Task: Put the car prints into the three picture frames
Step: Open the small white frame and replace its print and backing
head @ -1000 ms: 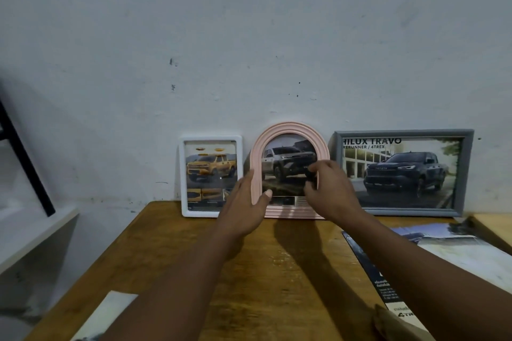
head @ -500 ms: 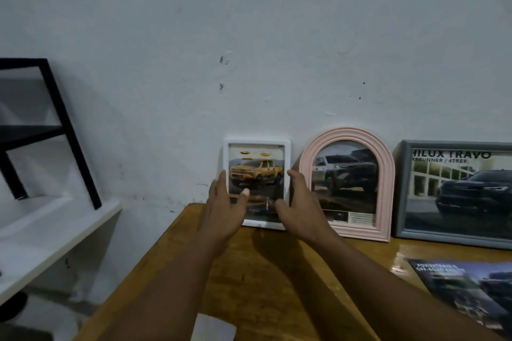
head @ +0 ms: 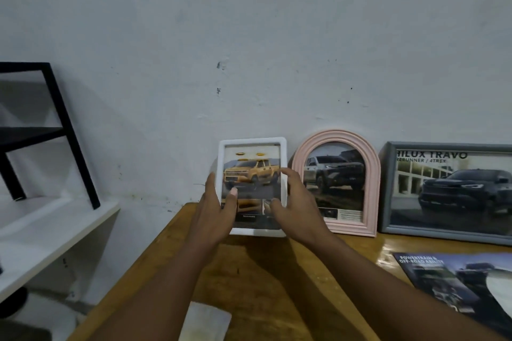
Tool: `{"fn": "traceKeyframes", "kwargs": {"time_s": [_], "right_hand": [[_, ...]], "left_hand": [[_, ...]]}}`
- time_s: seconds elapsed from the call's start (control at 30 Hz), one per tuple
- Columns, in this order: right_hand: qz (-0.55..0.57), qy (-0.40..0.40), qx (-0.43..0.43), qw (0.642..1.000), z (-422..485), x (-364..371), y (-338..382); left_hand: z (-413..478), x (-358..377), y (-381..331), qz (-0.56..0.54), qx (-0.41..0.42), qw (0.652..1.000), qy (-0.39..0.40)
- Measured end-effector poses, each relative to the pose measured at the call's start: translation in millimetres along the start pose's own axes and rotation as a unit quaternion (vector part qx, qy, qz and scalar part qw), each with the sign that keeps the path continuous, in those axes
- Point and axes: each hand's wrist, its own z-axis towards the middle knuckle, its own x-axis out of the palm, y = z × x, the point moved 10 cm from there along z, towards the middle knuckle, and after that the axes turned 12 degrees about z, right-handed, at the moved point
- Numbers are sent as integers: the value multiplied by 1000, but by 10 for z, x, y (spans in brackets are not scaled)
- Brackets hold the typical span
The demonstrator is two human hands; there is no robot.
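A small white frame (head: 252, 144) with a yellow pickup print stands at the back of the wooden table (head: 266, 279). My left hand (head: 214, 216) grips its left edge, thumb across the glass. My right hand (head: 296, 210) holds its right edge, thumb on the lower glass. To the right, a pink arched frame (head: 332, 138) with a grey truck print leans on the wall. Further right a grey rectangular frame (head: 388, 188) shows a dark truck print under the words HILUX TRAVO.
A glossy car brochure (head: 448, 282) lies on the table at the right. A pale sheet (head: 205, 324) lies at the table's near edge. Left of the table is a white shelf (head: 50, 230) with a black metal stand (head: 69, 135). The wall rises directly behind the frames.
Both hands left the pink arched frame and moved left to the white frame. They now hold it by its sides, and it looks tipped slightly forward.
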Motion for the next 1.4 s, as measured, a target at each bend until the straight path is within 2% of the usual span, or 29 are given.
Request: {"fn": "traceKeyframes", "kwargs": {"time_s": [0.17, 0.27, 0.33, 0.43, 0.57, 0.67, 0.83, 0.97, 1.03, 1.13, 1.3, 1.4], "right_hand": [[51, -22, 1, 998, -488, -447, 304], [82, -47, 12, 995, -784, -749, 402], [81, -56, 25, 995, -964, -946, 441], [60, -64, 53, 995, -1164, -1260, 526], [-2, -54, 113, 992, -1275, -1671, 625], [-74, -41, 138, 987, -1320, -1852, 734], [-212, -24, 124, 969, -1407, -1696, 864], [-124, -2, 145, 982, -1426, -1394, 723], [-112, 1, 144, 983, -1410, -1315, 647], [-159, -14, 155, 975, -1413, -1322, 367], [-257, -31, 237, 937, -1710, -1447, -320], [-280, -4, 243, 929, -1866, -1397, -521]], "left_hand": [[-582, -223, -218, 8, 3, 1000, 25], [-1014, -220, -507, 34, 34, 997, 58], [-1236, -120, -604, -1, 29, 996, 82], [-1482, 134, -684, -50, 1, 989, 140], [-1767, 559, -988, -41, 9, 968, 247], [-1787, 635, -1223, -27, 11, 973, 227], [-1673, 556, -1704, -87, 57, 974, 200], [-1606, 460, -1880, -144, 56, 965, 211], [-1580, 437, -1848, -127, 56, 966, 216], [-1584, 427, -1637, -87, 44, 972, 212], [-1667, 671, -1056, -96, -7, 967, 234], [-1812, 858, -748, -115, -42, 957, 264]]}}
